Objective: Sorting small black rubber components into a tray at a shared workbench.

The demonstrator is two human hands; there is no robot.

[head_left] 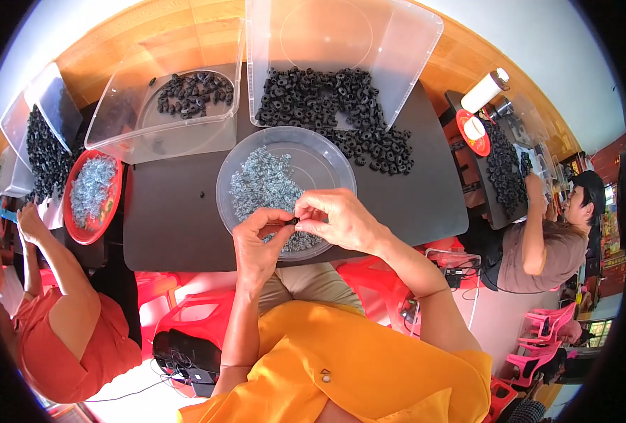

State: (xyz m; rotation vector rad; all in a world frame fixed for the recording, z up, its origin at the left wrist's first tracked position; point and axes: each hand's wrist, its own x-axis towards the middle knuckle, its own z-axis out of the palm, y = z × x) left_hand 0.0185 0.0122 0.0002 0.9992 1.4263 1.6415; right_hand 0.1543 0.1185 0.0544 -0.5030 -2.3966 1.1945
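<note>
Small black ring (293,221) pinched between left hand (256,243) and right hand (338,218) fingertips, both grips closed on it, right above bowl (341,169) of screws (260,180).

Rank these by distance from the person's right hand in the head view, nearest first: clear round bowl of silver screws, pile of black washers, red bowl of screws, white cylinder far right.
From the right hand:
1. Clear round bowl of silver screws, directly under and ahead of it.
2. Pile of black washers, ahead, spilling from the clear bin.
3. White cylinder, upper right, on the neighbouring table.
4. Red bowl of screws, far left.
</note>
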